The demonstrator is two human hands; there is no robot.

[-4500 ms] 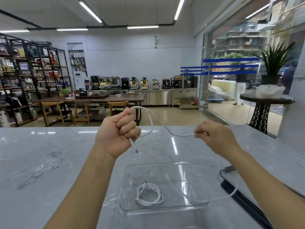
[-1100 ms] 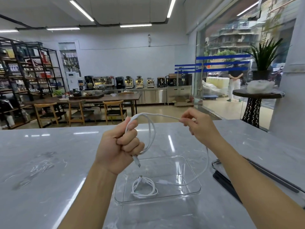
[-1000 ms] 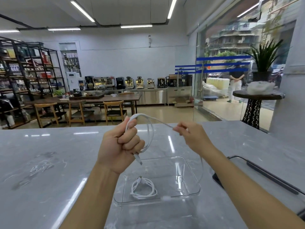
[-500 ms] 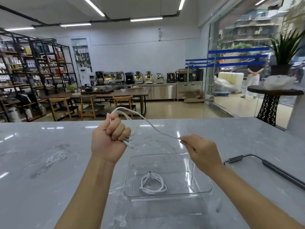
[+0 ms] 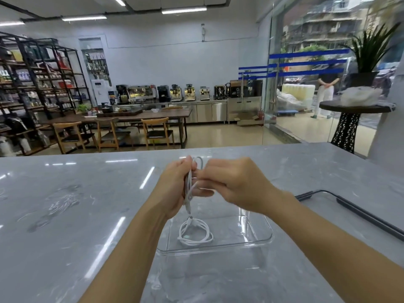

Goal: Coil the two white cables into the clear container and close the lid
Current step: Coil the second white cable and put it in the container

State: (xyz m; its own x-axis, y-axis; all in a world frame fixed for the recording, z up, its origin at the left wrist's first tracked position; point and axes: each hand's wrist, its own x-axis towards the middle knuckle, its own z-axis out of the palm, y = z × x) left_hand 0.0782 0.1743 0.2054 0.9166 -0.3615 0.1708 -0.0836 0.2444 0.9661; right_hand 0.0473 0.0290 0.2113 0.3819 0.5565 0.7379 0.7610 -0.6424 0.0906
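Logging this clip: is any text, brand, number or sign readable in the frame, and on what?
None can be read.
Shelf packages: print present, too small and blurred.
White unit by the back wall: a dark label, unreadable.
Coffee machines: any badges too small.
Held cable, coiled cable, clear container: no markings visible.

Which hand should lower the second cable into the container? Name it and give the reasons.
Left, probably. The left hand grips the gathered loops of the second cable, whose end hangs over the clear container; the right hand only pinches a strand beside it.
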